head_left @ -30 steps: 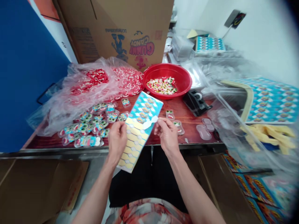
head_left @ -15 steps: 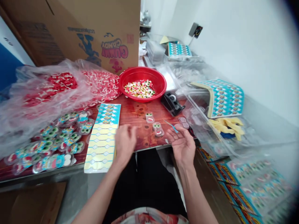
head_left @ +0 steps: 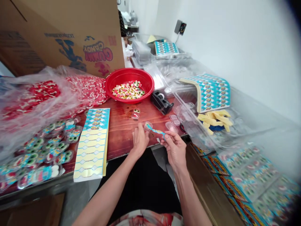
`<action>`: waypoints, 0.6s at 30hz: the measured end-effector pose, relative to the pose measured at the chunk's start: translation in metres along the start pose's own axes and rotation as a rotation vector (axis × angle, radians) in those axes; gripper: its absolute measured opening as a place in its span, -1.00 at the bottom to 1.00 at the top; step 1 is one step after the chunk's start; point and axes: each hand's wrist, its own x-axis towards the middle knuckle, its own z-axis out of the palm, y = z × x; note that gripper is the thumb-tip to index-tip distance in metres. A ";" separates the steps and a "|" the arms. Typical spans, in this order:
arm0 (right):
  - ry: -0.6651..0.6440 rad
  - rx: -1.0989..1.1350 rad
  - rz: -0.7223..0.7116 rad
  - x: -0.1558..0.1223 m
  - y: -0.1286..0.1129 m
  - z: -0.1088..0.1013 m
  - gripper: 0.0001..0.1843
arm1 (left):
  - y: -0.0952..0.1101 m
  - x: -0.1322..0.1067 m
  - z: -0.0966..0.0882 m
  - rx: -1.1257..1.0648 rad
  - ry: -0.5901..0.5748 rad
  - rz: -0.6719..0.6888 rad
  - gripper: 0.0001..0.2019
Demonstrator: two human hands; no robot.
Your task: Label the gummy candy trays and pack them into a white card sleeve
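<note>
My left hand point(head_left: 140, 139) is closed at the edge of a small clear candy pack point(head_left: 147, 126), partly hidden behind its fingers. Pinched in my right hand point(head_left: 174, 147) is one end of a blue sticker label point(head_left: 158, 131); its other end reaches the pack. Farther back on the red-brown table point(head_left: 119, 125) lies another candy pack point(head_left: 135, 113) with green eyes and a red-and-white piece. Clear plastic shells point(head_left: 174, 119) lie just beyond my right hand. Left of my hands is a label sheet point(head_left: 91, 147), its upper part blue and its lower backing yellow.
A red bowl point(head_left: 129, 73) of gummy candies stands at the back, beside a black tape dispenser point(head_left: 161, 102). Labelled packs point(head_left: 47, 150) pile up at left, before a plastic bag point(head_left: 77, 91) of red candies. A cardboard box point(head_left: 77, 31) rises behind; a clear bin point(head_left: 190, 121) stands right.
The view has swung right. My left hand moved from beside the label sheet to the nearer candy pack. My right fingers closed on the label, which now stretches between both hands.
</note>
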 end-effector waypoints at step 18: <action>-0.404 -0.318 -0.188 -0.042 0.031 0.055 -0.91 | -0.031 -0.069 -0.068 -1.335 -0.058 -0.235 -0.69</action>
